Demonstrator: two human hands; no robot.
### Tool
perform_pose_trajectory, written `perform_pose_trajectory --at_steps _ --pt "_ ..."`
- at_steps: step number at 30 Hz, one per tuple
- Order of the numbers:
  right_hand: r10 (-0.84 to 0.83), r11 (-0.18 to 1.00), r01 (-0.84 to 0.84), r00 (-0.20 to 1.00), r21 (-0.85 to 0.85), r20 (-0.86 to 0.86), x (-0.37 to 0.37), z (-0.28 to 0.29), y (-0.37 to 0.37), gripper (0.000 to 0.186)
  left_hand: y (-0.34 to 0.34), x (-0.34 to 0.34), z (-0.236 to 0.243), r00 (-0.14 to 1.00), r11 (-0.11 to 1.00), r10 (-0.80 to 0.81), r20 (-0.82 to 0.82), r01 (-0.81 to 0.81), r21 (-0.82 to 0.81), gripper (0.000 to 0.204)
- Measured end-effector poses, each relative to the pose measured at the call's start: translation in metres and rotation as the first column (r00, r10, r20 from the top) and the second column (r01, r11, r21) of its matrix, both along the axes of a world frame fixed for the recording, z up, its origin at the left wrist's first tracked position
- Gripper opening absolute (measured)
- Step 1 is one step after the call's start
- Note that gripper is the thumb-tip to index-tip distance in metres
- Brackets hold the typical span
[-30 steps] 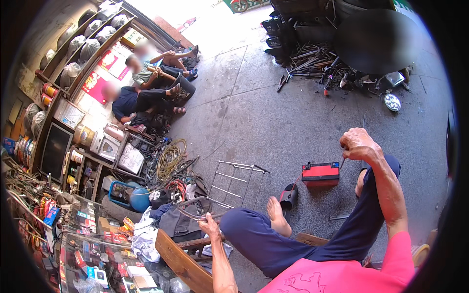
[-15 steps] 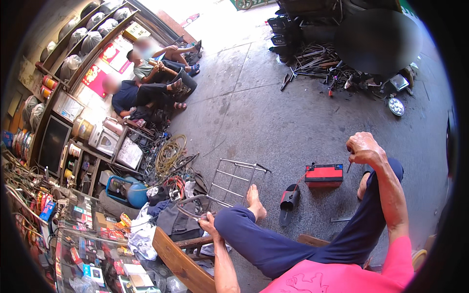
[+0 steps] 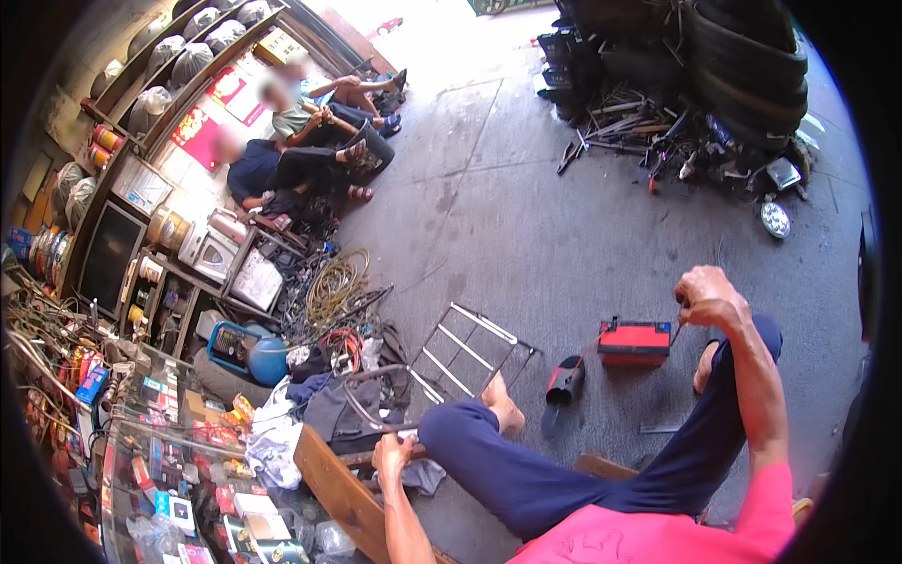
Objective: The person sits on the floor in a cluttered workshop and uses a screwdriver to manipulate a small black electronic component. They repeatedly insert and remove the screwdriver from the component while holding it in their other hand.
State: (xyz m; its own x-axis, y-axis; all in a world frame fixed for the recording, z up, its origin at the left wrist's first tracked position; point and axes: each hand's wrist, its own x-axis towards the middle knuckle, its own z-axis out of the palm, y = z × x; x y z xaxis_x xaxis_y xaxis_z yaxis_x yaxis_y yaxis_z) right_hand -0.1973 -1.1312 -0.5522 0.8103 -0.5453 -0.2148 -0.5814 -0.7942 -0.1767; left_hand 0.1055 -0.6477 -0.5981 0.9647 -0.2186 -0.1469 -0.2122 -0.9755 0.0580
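Fingers of the right hand (image 3: 711, 299) curl round a thin rod (image 3: 677, 336); left hand (image 3: 392, 453), by a curved tube (image 3: 354, 399): grip unclear.

batt (image 3: 635, 348): smth plstc | rack (image 3: 465, 347): shiny mtl | chair (image 3: 340, 487): wd | flr (image 3: 432, 249): matt conc.

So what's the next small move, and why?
Probably hold the right hand steady and check the tip of its thin dark piece before lowering it: it hangs close by the right end of the red battery, and I can't tell whether they touch. The left hand is away from the battery, by the left knee.
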Motion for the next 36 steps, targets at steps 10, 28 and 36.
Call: perform_pose_trajectory --at_steps 10,28,36 --pt "0.018 0.999 -0.017 1.000 -0.031 0.012 -0.001 0.006 0.017 0.014 -0.142 0.012 0.071 0.938 0.934 -0.227 0.263 0.287 -0.213 0.033" --pt "0.157 0.988 -0.153 0.956 -0.038 0.249 -0.006 -0.017 0.018 0.013 -0.304 -0.125 -0.198 0.785 0.715 -0.540 -0.304 0.238 -0.657 0.073" --pt "0.120 0.991 -0.128 0.979 0.038 0.166 0.003 -0.012 0.024 0.006 -0.264 -0.104 -0.259 0.796 0.747 -0.330 -0.507 -0.107 -0.656 0.030"
